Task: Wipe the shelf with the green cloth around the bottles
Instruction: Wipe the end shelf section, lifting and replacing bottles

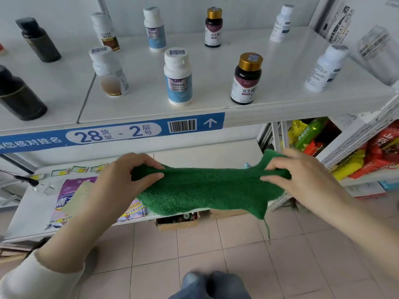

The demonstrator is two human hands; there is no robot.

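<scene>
A green cloth (205,188) is stretched flat between both hands, below the front edge of the white shelf (280,61). My left hand (121,180) pinches its left edge and my right hand (306,175) pinches its right corner. Several bottles stand on the shelf in two rows: a white bottle with a blue label (177,77) at the front centre, a dark bottle with a gold cap (246,79) to its right, a white and brown bottle (110,74) to its left, black bottles (18,93) at far left and white bottles (326,69) at right.
A blue label strip (108,133) runs along the shelf's front edge. A lower shelf (28,210) holds a purple bag (69,197) and small tags. Colourful snack packs (367,156) fill a rack at right. A cardboard box (177,220) sits on the tiled floor.
</scene>
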